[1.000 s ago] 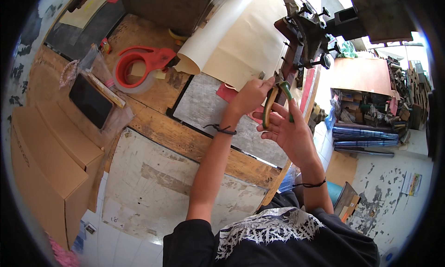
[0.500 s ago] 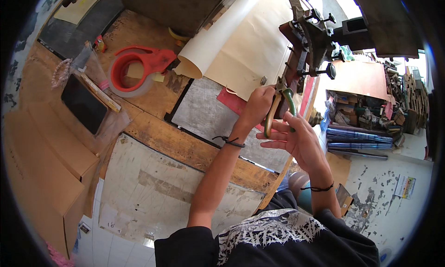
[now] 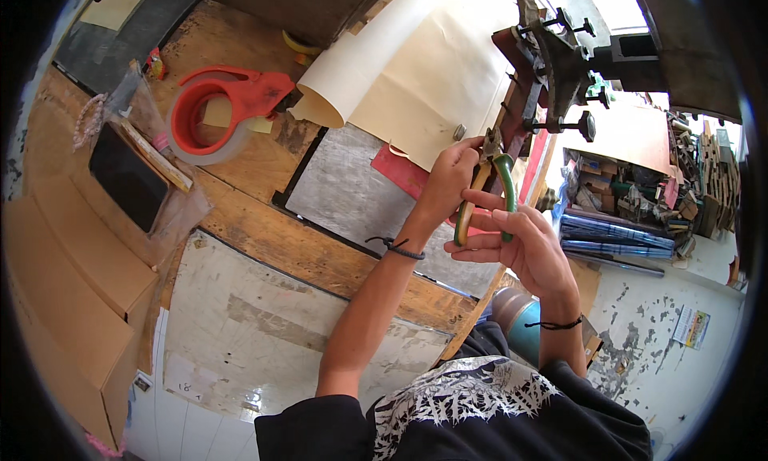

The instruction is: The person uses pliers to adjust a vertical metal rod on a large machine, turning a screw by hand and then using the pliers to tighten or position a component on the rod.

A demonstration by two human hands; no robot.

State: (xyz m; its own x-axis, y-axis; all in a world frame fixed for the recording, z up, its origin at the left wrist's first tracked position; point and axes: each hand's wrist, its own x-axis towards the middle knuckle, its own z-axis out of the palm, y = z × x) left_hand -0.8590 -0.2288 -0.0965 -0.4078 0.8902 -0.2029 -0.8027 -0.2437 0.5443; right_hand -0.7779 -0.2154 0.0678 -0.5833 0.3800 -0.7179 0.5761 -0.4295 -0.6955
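Note:
My right hand [image 3: 530, 249] holds a pair of pliers [image 3: 507, 185] by its handles, which are coloured green and tan. Its fingers pass between and around the spread handles, and the thumb lies by the green one. The metal jaws point away from me, beside the dark red clamp frame. My left hand [image 3: 453, 181] is closed, with thumb and fingertips pinched right next to the jaws. Whatever it pinches is hidden or too small to name. Below both hands lie a grey metal plate [image 3: 336, 177] and a red strip [image 3: 398, 171].
A dark metal clamp frame with black knobs [image 3: 552, 77] rises at the upper right. Cream paper [image 3: 436, 69] curls over the bench. Leftward are a red tape dispenser [image 3: 254, 93], a phone [image 3: 130, 177] and a cardboard box [image 3: 72, 301]. Rolled film [image 3: 616, 237] lies to the right.
The view has shifted slightly, so the bench things sit further left and the clamp frame further right. My right hand's index finger now reaches across between the plier handles. My left hand stays by the jaws.

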